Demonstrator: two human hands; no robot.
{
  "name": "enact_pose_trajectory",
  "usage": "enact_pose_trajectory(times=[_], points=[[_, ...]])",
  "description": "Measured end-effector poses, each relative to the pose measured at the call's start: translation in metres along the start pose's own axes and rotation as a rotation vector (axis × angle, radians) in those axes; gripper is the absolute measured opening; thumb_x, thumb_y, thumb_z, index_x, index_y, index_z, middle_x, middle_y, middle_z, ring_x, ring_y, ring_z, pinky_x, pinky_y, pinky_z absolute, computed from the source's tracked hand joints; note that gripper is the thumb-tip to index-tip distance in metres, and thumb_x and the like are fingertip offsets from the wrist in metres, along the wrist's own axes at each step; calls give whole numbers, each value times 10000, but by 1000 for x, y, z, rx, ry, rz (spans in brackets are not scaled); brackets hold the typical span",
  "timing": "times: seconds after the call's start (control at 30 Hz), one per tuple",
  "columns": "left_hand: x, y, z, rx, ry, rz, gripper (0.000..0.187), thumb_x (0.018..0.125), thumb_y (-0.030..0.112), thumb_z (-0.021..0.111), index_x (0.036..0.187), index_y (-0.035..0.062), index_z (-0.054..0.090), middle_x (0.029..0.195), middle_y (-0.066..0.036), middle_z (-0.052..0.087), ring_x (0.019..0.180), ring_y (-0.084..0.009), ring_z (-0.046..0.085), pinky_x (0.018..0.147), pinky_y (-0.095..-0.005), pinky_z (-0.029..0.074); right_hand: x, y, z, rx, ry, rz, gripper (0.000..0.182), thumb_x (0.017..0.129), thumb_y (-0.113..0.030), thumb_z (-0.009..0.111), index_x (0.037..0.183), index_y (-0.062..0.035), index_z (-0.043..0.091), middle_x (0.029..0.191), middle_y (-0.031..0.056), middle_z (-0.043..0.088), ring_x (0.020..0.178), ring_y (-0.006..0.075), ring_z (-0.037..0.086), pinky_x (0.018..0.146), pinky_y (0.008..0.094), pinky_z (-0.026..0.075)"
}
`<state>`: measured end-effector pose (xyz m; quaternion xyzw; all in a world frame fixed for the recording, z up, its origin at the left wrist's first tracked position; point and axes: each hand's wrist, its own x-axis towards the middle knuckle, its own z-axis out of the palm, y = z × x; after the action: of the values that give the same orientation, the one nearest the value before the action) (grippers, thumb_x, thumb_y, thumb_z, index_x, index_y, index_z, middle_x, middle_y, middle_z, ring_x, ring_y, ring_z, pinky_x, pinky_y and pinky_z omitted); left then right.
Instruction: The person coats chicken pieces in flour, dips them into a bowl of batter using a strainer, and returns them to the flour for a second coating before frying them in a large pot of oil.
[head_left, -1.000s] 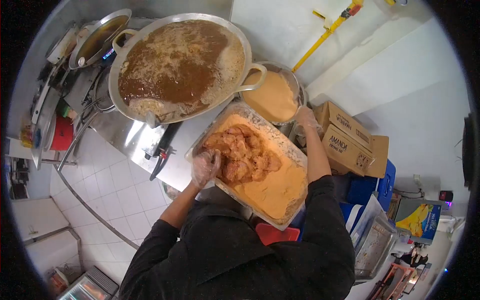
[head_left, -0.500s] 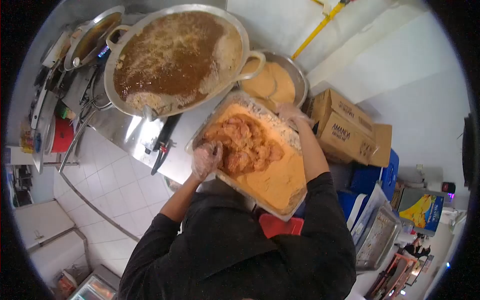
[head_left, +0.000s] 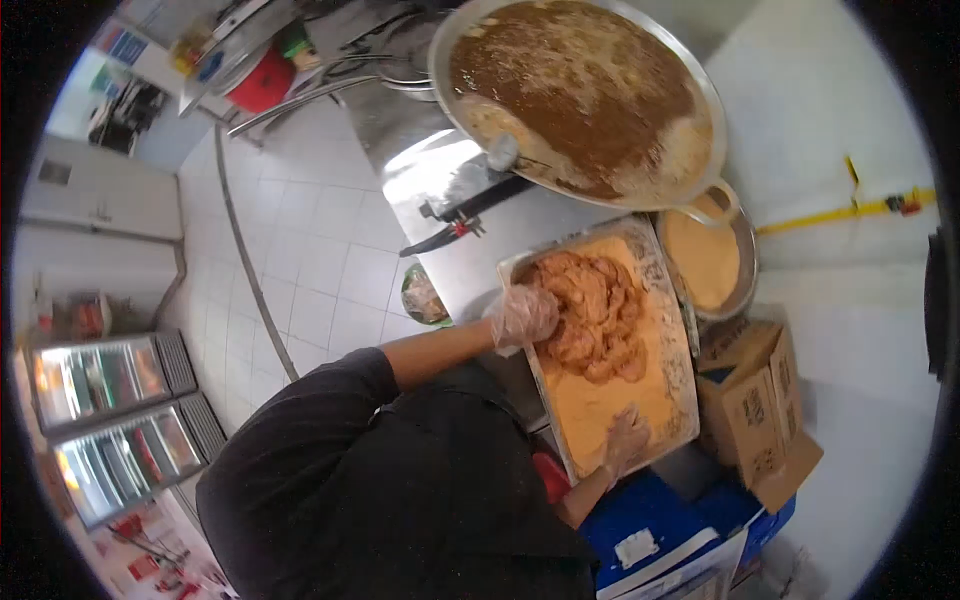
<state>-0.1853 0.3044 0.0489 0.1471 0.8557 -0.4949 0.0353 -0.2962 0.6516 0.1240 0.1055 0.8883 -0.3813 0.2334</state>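
A rectangular metal tray (head_left: 684, 330) holds orange flour (head_left: 590, 405) and a heap of raw, coated meat pieces (head_left: 590, 310) that looks like chicken. In a clear plastic glove, my left hand (head_left: 524, 317) is at the tray's left wall, against the heap's edge. Its fingers are curled, and whatever they hold is hidden. My right hand (head_left: 627, 440), also gloved, reaches over the flour at the tray's near right end. Its fingers are stretched out with nothing seen in them.
Beyond the tray sits a big pan of bubbling brown oil (head_left: 590, 90) with a ladle (head_left: 503, 152) at its edge. To the right are a bowl of orange flour (head_left: 705, 265) and a cardboard box (head_left: 755, 400). A yellow gas pipe (head_left: 840, 212) runs along the wall.
My right hand has moved from the tray's far rim to the flour at the near end. My left hand has shifted inward against the meat. The camera view has turned.
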Motion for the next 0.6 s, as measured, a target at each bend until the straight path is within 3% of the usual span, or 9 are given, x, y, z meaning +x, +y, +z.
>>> enact_pose_trajectory(times=[0.03,0.1,0.2,0.3,0.33,0.37,0.43,0.5,0.6], points=[[-11,-15,-14,176,51,-37,147,897,173,622,963,43,640,847,-87,658,724,-235,644,661,-404,562,5,20,5,14,-77,-52,293,998,-180,598,1231,-2,619,928,146,681,766,222,668,687,339,548],[-28,-34,-41,-624,170,-450,192,929,236,604,850,75,673,772,-92,646,737,-251,663,715,-459,545,6,38,11,55,-184,-120,306,1005,-127,593,1279,9,573,1052,123,666,795,178,644,674,294,535],[-48,-92,-61,-1775,65,-644,270,950,273,585,860,40,689,758,-111,663,777,-281,682,717,-453,545,1,29,29,144,-206,-163,299,959,-25,615,1256,4,603,1067,146,672,852,186,662,685,301,540],[-82,-115,-48,-2385,15,-1237,380,998,366,583,945,7,696,782,-120,708,745,-210,700,673,-367,564,-24,-29,16,9,-282,-69,353,956,17,598,1307,-2,575,1198,155,644,893,189,653,686,291,531],[-102,-130,-23,-2523,-205,-1169,418,1029,442,568,1032,34,658,829,-111,689,743,-210,682,645,-401,595,-24,-28,14,50,-266,-134,329,970,-28,606,1296,12,578,1165,146,655,837,176,651,669,291,532],[-115,-119,6,-2508,-217,-1323,459,1023,484,585,1046,30,655,840,-100,683,722,-196,688,603,-342,591,-22,-23,11,91,-249,-199,317,985,-72,615,1284,26,581,1133,137,666,781,162,650,651,291,534],[-150,-65,81,-2556,475,-1518,449,1022,443,608,1086,-1,643,833,-109,679,715,-194,691,635,-354,598,-25,-25,13,116,-224,-236,316,998,-124,627,1265,42,591,1092,125,678,726,147,649,635,292,534],[-163,-56,130,-2333,186,-1932,369,991,352,608,907,-4,658,776,-145,690,679,-246,680,681,-382,570,-33,-39,14,90,-194,-185,315,997,-138,636,1250,45,603,1077,119,681,728,143,651,638,295,532],[-178,-31,199,-1221,-264,-1243,351,988,339,610,918,0,665,766,-145,693,686,-245,686,679,-395,560,-59,-76,19,25,-154,-255,267,998,-102,624,1216,51,619,1042,95,672,802,161,630,675,284,510]])
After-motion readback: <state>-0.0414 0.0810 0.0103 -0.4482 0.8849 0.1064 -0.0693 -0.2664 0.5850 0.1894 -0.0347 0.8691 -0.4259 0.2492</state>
